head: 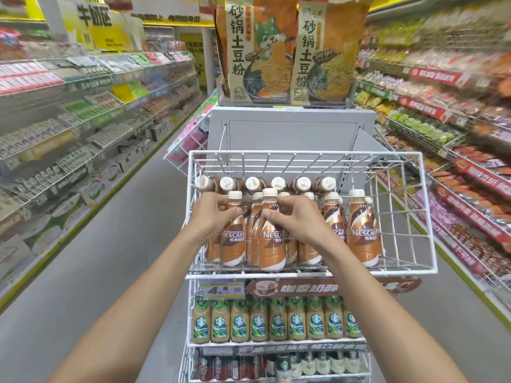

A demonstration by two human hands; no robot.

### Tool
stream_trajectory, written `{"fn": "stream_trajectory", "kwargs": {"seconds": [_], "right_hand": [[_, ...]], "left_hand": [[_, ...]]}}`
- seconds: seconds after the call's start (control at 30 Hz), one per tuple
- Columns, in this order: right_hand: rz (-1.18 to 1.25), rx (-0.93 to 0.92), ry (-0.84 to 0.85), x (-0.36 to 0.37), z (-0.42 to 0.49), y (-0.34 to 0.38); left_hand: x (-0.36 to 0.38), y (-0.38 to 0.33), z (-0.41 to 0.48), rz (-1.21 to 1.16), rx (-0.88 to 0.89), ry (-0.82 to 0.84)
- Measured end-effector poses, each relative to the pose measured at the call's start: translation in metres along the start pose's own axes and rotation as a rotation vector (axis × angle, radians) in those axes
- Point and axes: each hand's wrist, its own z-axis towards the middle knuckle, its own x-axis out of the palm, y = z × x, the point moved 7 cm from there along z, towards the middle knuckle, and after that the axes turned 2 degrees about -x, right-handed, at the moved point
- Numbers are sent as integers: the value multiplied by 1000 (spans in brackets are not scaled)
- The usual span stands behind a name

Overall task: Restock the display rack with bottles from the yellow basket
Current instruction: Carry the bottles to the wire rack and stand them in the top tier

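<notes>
**Nescafé bottles upright in the top wire tier — both hands on the front row**

Grip: left hand wraps the shoulder of the left-front bottle. The right hand pinches the neck of the centre bottle, thumb in front, fingers behind.

Both bottles stand on the clear floor of the wire basket, long axis vertical, white caps up, labels facing the camera. Each body hangs straight below its grip — the hands sit high, so I'd expect a sideways nudge to tip rather than slide.

Free floor is at the basket's right end, past the rightmost bottle; the right hand is nearer it.

Behind them is the lying row: same brand, long axis front-to-back, caps pointing at the camera. Further back is the grey rack panel, with noodle bags on top. The yellow basket is not in view.
</notes>
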Motion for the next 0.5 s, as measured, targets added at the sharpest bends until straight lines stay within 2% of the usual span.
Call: {"fn": "stream_trajectory", "kwargs": {"seconds": [0.23, 0.5], "right_hand": [[-32, 3, -8, -4, 1, -6], [-53, 27, -41, -4, -4, -7]], "left_hand": [[7, 12, 5, -18, -39, 27], [4, 15, 2, -3, -46, -31]]}}
